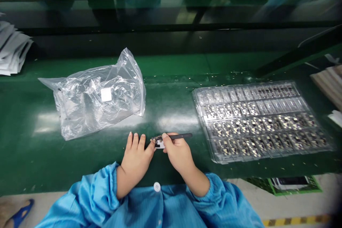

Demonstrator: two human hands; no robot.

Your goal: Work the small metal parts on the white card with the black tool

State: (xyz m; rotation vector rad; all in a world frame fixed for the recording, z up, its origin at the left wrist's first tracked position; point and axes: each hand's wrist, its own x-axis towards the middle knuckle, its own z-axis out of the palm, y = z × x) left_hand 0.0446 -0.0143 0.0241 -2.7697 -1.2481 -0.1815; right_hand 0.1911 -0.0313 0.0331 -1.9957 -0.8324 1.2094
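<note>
Near the front edge of the tabletop (80, 165), the right hand (178, 152) grips a slim dark tool (184, 135) at a small component (160, 145), touched at its left end by the outstretched left hand (137, 160) (whether pinching, I cannot tell).

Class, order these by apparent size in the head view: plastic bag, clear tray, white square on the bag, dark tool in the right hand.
1. Clear tray
2. Plastic bag
3. White square and dark tool: unsure; the tool is longer but thinner, and the right hand partly covers it.
</note>
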